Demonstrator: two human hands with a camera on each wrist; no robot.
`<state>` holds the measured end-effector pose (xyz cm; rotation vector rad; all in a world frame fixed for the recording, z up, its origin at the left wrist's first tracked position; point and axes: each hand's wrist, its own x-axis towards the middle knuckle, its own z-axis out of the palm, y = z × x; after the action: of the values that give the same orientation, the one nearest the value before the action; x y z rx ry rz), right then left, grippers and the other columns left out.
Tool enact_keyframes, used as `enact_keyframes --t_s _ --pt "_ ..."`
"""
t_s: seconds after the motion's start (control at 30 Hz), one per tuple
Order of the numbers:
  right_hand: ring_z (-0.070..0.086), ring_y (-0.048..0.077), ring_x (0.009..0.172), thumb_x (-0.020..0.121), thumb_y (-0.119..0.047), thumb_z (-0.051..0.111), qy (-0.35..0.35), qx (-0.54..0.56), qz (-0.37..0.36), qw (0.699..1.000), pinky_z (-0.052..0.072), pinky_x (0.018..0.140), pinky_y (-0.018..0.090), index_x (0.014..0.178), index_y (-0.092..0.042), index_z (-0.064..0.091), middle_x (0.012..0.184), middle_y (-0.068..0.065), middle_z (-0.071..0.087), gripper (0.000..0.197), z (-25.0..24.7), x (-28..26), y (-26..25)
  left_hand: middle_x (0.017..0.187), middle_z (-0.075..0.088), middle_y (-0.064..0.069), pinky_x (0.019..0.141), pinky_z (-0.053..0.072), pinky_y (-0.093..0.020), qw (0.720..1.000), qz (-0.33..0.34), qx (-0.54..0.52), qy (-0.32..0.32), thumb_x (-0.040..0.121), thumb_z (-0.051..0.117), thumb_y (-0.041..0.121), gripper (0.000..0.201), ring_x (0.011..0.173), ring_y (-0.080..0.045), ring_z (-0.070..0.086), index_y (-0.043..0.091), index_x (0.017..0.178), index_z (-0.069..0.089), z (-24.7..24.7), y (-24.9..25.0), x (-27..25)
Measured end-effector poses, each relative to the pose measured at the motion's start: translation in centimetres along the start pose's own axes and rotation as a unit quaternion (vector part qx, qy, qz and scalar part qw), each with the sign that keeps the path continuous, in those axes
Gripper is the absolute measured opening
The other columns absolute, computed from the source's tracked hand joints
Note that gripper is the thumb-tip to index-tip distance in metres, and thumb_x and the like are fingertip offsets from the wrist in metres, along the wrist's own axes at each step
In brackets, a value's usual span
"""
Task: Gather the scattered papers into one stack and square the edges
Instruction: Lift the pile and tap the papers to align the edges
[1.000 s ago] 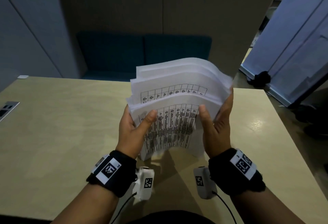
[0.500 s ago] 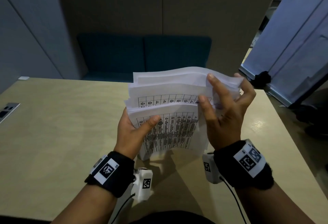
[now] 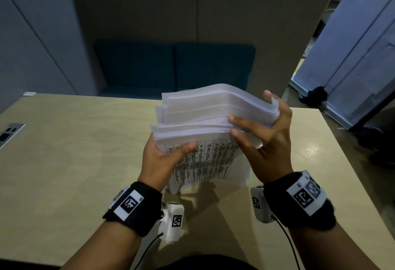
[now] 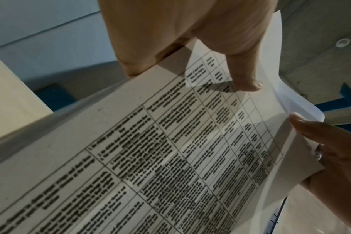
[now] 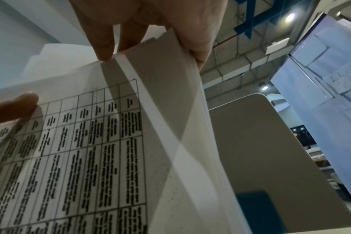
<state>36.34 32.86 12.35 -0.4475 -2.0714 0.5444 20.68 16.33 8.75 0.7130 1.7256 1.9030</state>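
A stack of white printed papers (image 3: 205,141) stands on its lower edge on the tan table (image 3: 74,152), its uneven top edges bent away from me. My left hand (image 3: 162,158) grips the stack's left side, thumb on the front sheet with the printed table (image 4: 170,158). My right hand (image 3: 263,133) holds the top right corner, its fingers curled over the bent sheets and its thumb on the front. In the right wrist view the stack (image 5: 170,126) shows its layered right edge under the right hand's fingertips (image 5: 104,53).
A blue sofa (image 3: 171,66) stands behind the table's far edge. A power socket panel (image 3: 8,133) is set in the table at the far left. A white board (image 3: 352,45) leans at the right, past the table's right edge.
My right hand has climbed from the stack's right side to its top right corner and pushed the upper sheets down and back. The left hand has kept its grip.
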Motion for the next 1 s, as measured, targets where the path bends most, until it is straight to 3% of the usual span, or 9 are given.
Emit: enact_keyframes --t_s 0.07,0.17,0.23,0.4,0.53,0.73,0.8,0.87,1.0 --pt "0.028 0.017 0.138 0.086 -0.037 0.066 -0.001 -0.01 -0.006 1.0 0.035 0.112 0.028 0.105 -0.026 0.074 0.144 0.016 0.03 0.024 0.01 -0.09 0.09 0.118 0.072 -0.008 0.096 0.054 -0.046 1.0 -0.001 -0.001 0.003 0.069 0.087 0.029 0.073 0.111 -0.024 0.068 0.007 0.131 0.055 -0.03 -0.02 0.03" --pt "0.023 0.006 0.136 0.085 -0.039 0.065 0.007 -0.016 0.005 1.0 0.03 0.112 0.018 0.119 -0.026 0.066 0.142 0.018 0.028 0.036 0.09 -0.27 -0.09 0.118 0.072 -0.009 0.097 0.054 -0.046 1.0 -0.003 0.001 0.0 0.073 0.085 0.021 0.065 0.11 -0.024 0.069 0.006 0.13 0.056 -0.04 -0.19 0.14" --pt "0.025 0.011 0.135 0.086 -0.041 0.063 -0.001 -0.036 0.008 0.999 0.033 0.112 0.024 0.122 -0.027 0.063 0.143 0.017 0.027 0.039 0.18 -0.33 -0.11 0.117 0.072 -0.009 0.098 0.054 -0.045 1.0 -0.001 0.0 -0.001 0.074 0.083 0.017 0.063 0.11 -0.023 0.069 0.006 0.13 0.056 0.01 -0.22 0.18" --pt "0.025 0.006 0.134 0.087 -0.043 0.062 0.005 -0.021 0.022 1.0 0.038 0.109 0.027 0.119 -0.029 0.065 0.141 0.014 0.028 0.034 0.37 -0.26 0.11 0.116 0.073 -0.007 0.097 0.054 -0.041 1.0 0.007 -0.001 -0.002 0.071 0.083 0.021 0.064 0.11 -0.022 0.069 0.006 0.128 0.058 0.11 0.03 0.1" --pt "0.031 0.016 0.134 0.087 -0.039 0.063 -0.002 -0.034 0.003 0.999 0.035 0.11 0.027 0.112 -0.026 0.07 0.137 0.013 0.031 0.028 0.39 -0.33 0.13 0.116 0.073 -0.008 0.093 0.056 -0.036 1.0 0.012 -0.006 -0.004 0.073 0.082 0.016 0.062 0.109 -0.021 0.069 0.006 0.129 0.058 0.07 0.1 0.22" --pt "0.027 0.006 0.134 0.088 -0.041 0.06 0.006 -0.037 0.007 0.999 0.034 0.11 0.023 0.116 -0.028 0.068 0.137 0.011 0.029 0.031 0.46 -0.45 0.01 0.115 0.073 -0.007 0.091 0.057 -0.034 1.0 0.017 -0.008 -0.007 0.07 0.086 0.021 0.063 0.108 -0.021 0.07 0.009 0.127 0.06 -0.03 -0.04 0.34" --pt "0.021 -0.007 0.131 0.087 -0.04 0.061 0.021 -0.019 0.021 0.999 0.036 0.106 0.016 0.124 -0.034 0.059 0.138 0.009 0.026 0.037 0.45 -0.45 -0.15 0.115 0.074 -0.007 0.093 0.056 -0.036 1.0 0.017 -0.013 -0.009 0.07 0.086 0.024 0.064 0.109 -0.022 0.07 0.009 0.126 0.061 -0.08 -0.02 0.32" --pt "0.021 -0.014 0.126 0.085 -0.041 0.062 0.034 0.001 0.034 0.999 0.041 0.101 0.017 0.134 -0.039 0.044 0.139 0.005 0.022 0.052 0.44 -0.43 -0.36 0.115 0.074 -0.005 0.094 0.054 -0.037 1.0 0.016 -0.014 -0.011 0.069 0.086 0.026 0.065 0.11 -0.021 0.069 0.01 0.126 0.061 -0.08 -0.06 0.32" --pt "0.029 -0.002 0.123 0.084 -0.042 0.064 0.04 -0.001 0.043 0.998 0.042 0.101 0.018 0.135 -0.04 0.039 0.139 0.007 0.022 0.057 0.49 -0.23 -0.36 0.113 0.075 -0.006 0.093 0.056 -0.035 1.0 0.019 -0.011 -0.009 0.069 0.083 0.019 0.06 0.107 -0.02 0.07 0.008 0.124 0.062 0.06 0.01 0.34"
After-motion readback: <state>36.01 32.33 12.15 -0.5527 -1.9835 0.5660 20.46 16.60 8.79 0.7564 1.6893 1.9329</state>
